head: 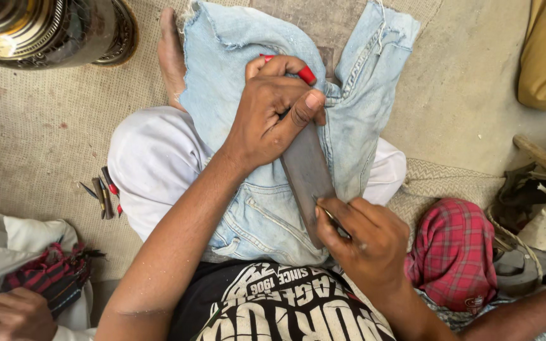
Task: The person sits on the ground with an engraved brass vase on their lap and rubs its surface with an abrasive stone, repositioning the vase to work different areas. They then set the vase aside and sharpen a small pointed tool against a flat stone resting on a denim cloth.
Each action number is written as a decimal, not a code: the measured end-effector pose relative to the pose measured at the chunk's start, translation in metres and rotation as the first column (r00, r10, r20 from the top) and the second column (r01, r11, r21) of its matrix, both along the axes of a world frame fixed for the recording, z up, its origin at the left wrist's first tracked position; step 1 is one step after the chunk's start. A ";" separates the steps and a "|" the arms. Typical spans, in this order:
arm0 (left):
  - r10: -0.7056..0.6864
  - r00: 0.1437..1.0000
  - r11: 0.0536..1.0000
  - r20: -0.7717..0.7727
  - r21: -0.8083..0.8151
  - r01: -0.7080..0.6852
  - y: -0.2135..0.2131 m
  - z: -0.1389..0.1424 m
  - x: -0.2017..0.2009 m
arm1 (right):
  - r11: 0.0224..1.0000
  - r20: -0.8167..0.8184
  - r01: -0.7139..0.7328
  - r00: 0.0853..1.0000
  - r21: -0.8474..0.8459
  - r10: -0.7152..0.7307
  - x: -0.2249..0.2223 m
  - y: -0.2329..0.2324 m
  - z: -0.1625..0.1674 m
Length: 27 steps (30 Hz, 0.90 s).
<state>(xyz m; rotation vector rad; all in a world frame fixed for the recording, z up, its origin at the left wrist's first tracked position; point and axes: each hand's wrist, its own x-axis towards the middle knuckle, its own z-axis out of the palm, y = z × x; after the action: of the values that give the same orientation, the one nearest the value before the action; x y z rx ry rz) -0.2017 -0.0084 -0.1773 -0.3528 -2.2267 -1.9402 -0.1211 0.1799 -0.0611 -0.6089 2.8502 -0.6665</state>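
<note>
Gripping a red-handled tool [306, 74], the left hand [266, 113] steadies a dark slab [308, 173]; right hand [364, 243] pinches a thin blade [331, 218].

The scene is seen through a single camera, worn on the person's head and aimed steeply down over the chest and lap. The view is close: the left hand [272, 110] and the right hand [360, 243] are framed near the middle, above a denim cloth [349, 120] spread on the lap. The woven floor mat [39, 132] is taken in at the far and left edges. No second view is provided, so nothing is shared.
</note>
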 end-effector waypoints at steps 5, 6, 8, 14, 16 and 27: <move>0.016 1.000 0.997 -0.003 -0.069 -0.016 0.000 0.001 0.000 | 0.999 -0.031 -0.029 0.999 0.037 0.030 0.001 -0.001 -0.003; 0.010 1.000 0.997 0.009 -0.072 -0.009 0.000 0.002 0.002 | 0.999 -0.015 -0.022 1.000 0.031 0.022 0.001 -0.002 -0.003; 0.014 1.000 0.996 0.009 -0.086 -0.013 0.000 0.002 0.000 | 1.000 -0.006 -0.021 1.000 0.012 0.021 0.001 -0.003 -0.004; 0.032 0.999 0.996 -0.011 -0.079 -0.033 0.000 0.004 0.000 | 0.999 -0.015 -0.034 0.999 0.012 0.034 -0.002 -0.008 0.000; 0.031 0.999 0.997 -0.020 -0.075 -0.032 0.000 0.005 0.001 | 1.000 -0.004 -0.025 1.000 0.010 0.025 0.000 -0.009 0.004; 0.037 0.998 0.997 -0.045 -0.061 -0.039 -0.002 0.007 0.003 | 0.999 0.026 0.033 0.999 -0.023 -0.033 0.000 -0.014 0.008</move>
<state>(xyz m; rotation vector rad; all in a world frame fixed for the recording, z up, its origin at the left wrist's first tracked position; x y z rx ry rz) -0.1985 -0.0102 -0.1706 -0.3553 -2.2529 -1.8297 -0.1214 0.1662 -0.0535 -0.5536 2.8381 -0.7092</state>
